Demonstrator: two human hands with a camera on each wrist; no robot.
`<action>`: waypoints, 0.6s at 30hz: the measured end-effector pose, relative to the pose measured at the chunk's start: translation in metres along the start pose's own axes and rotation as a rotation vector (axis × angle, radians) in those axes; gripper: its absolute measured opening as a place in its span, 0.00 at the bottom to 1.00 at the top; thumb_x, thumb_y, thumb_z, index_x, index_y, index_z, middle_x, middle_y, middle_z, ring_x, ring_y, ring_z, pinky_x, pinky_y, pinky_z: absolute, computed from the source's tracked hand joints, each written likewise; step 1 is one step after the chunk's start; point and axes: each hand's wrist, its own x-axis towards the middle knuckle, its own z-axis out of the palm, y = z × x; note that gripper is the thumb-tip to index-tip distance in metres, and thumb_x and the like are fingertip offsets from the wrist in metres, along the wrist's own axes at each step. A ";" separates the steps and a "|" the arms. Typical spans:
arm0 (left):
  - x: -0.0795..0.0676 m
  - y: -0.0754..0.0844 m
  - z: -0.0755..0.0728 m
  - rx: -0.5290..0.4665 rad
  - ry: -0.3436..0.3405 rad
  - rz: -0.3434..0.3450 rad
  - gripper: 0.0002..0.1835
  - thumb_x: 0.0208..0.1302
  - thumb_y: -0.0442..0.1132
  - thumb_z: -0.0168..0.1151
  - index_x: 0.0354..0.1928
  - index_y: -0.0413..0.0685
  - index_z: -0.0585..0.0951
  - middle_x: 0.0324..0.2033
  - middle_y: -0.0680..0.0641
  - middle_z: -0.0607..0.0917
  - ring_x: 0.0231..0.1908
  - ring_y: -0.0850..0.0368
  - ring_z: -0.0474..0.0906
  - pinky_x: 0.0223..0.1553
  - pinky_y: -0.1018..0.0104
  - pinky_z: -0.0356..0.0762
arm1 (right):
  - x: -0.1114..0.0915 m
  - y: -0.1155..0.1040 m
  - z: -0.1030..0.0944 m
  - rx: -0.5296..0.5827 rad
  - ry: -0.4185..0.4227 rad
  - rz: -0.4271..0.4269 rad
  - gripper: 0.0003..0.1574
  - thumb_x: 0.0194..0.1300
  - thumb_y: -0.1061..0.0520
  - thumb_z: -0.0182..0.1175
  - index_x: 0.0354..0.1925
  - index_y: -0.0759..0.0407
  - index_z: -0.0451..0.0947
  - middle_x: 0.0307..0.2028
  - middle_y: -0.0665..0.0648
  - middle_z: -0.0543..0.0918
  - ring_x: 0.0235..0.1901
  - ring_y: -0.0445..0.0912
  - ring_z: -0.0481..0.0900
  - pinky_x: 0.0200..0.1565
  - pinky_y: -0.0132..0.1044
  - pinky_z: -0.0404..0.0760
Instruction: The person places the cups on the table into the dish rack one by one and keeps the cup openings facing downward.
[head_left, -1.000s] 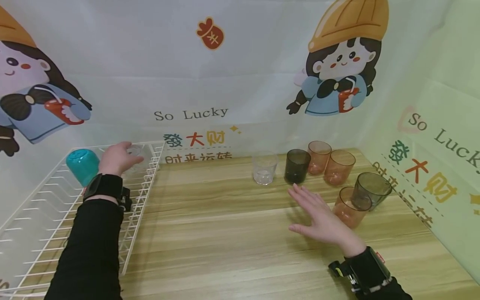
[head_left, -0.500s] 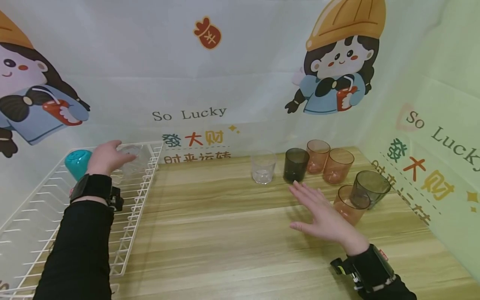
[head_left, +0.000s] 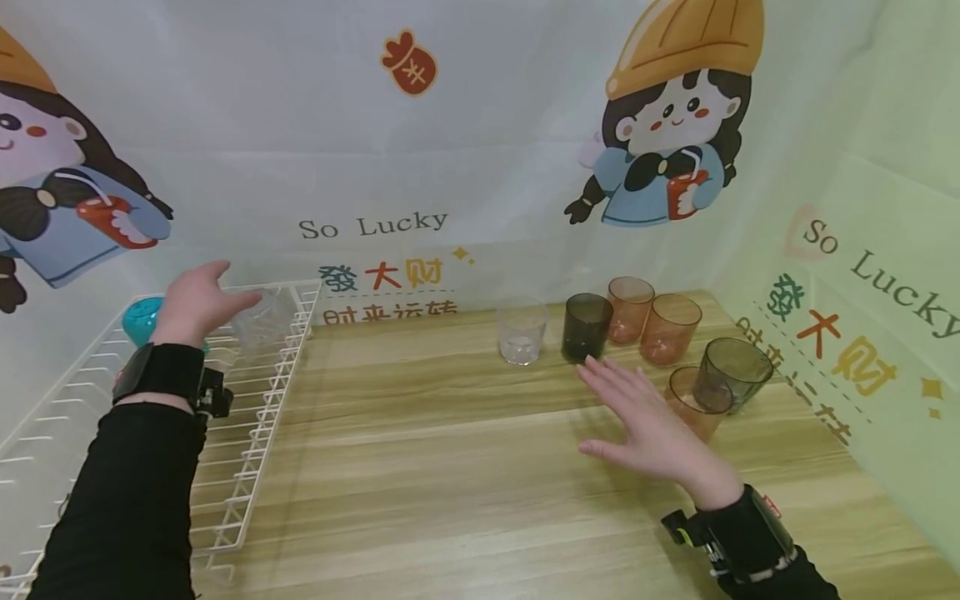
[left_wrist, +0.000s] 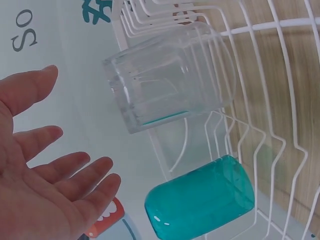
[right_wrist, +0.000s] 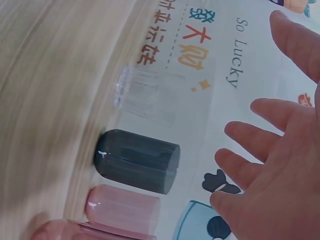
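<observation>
Near the far edge of the rack [left_wrist: 290, 23], the splayed, empty left hand [head_left: 190, 306] could topple the clear glass [left_wrist: 167, 77] by brushing it; the right hand [head_left: 647, 429] also grips nothing

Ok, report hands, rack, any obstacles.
Left hand and right hand empty. Clear thick-based tumbler inverted in white wire rack. Teal rounded tumbler beside it, possible obstacle.

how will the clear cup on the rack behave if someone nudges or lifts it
The clear cup should probably hold its shape when gripped, as its walls look rigid. It may tip if nudged, since it sits upside down on the white rack with its thick-looking base uppermost. Its smooth sides could be slippery.
</observation>
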 end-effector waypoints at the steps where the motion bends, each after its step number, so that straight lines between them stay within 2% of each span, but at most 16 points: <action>1: -0.001 0.002 -0.001 -0.004 0.001 0.003 0.51 0.61 0.64 0.51 0.70 0.30 0.48 0.63 0.25 0.54 0.60 0.27 0.48 0.57 0.34 0.53 | 0.000 -0.001 -0.001 -0.004 0.003 -0.001 0.57 0.52 0.38 0.64 0.71 0.61 0.54 0.69 0.58 0.53 0.67 0.56 0.48 0.65 0.56 0.41; 8: -0.002 0.010 -0.006 0.026 0.013 -0.012 0.51 0.60 0.65 0.51 0.69 0.30 0.49 0.63 0.25 0.56 0.60 0.28 0.50 0.57 0.33 0.53 | -0.001 -0.001 -0.007 -0.026 0.007 -0.007 0.57 0.51 0.40 0.66 0.70 0.60 0.54 0.69 0.58 0.54 0.67 0.55 0.48 0.65 0.56 0.41; 18: -0.009 0.022 -0.014 0.024 0.000 0.039 0.53 0.61 0.65 0.50 0.70 0.31 0.43 0.65 0.26 0.50 0.62 0.29 0.46 0.58 0.35 0.51 | -0.003 0.001 -0.016 -0.046 0.034 -0.027 0.56 0.51 0.38 0.65 0.69 0.63 0.57 0.68 0.60 0.55 0.66 0.57 0.49 0.65 0.55 0.41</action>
